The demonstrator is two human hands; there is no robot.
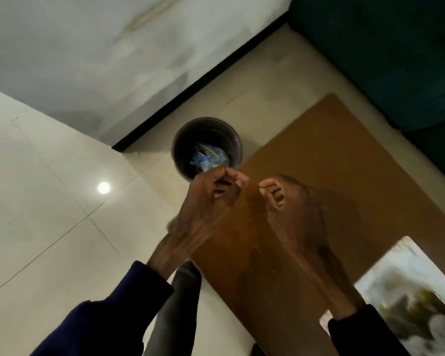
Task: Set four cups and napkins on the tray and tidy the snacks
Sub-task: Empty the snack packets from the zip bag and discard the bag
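Crumpled blue-and-clear plastic snack wrappers (209,155) sit at the bottom of the dark round bin (188,136) on the pale tiled floor (49,206), just off the brown wooden table (324,155) corner. They're balled up, so no real long axis (blurry too). Left hand (206,201) hides the bin's near rim, fingers bunched tight — can't tell if they pinch anything. Right hand (289,201) hangs over the table, fingers curled in, holding nothing.

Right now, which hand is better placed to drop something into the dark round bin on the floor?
Left, probably. The left hand hangs by the rim of the dark round bin, near its crumpled blue wrappers; the right hand is over the brown wooden table.
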